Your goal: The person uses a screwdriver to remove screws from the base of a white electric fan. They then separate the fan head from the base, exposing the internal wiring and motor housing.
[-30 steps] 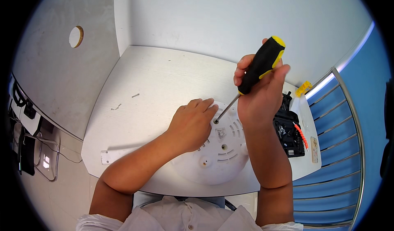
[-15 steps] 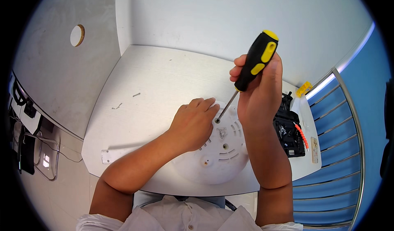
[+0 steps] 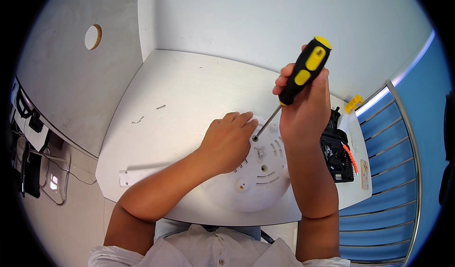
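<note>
I count one screwdriver (image 3: 305,70), one round white base (image 3: 246,198), one white bar (image 3: 142,174), one black tool case (image 3: 343,178), one flexible orange rod (image 3: 350,158) and one yellow plastic piece (image 3: 353,104). One screw (image 3: 161,107) lies alone, near small metal pieces (image 3: 138,120) too tiny to count surely.

All sit on a pale table (image 3: 189,82) against a white wall (image 3: 265,20); a grey panel (image 3: 66,77) with one round hole stands left, a metal railing (image 3: 411,146) right.

The base lies before me at the table's near side, smooth, with curved slots, a printed label and three round recesses in sight. My right hand (image 3: 305,108) is curled around the black-and-yellow handle, the tilted shaft's tip at the farthest recess. My left hand (image 3: 227,141) lies over the base, fingers nearly straight, clasping nothing I can see; its palm is hidden.
</note>
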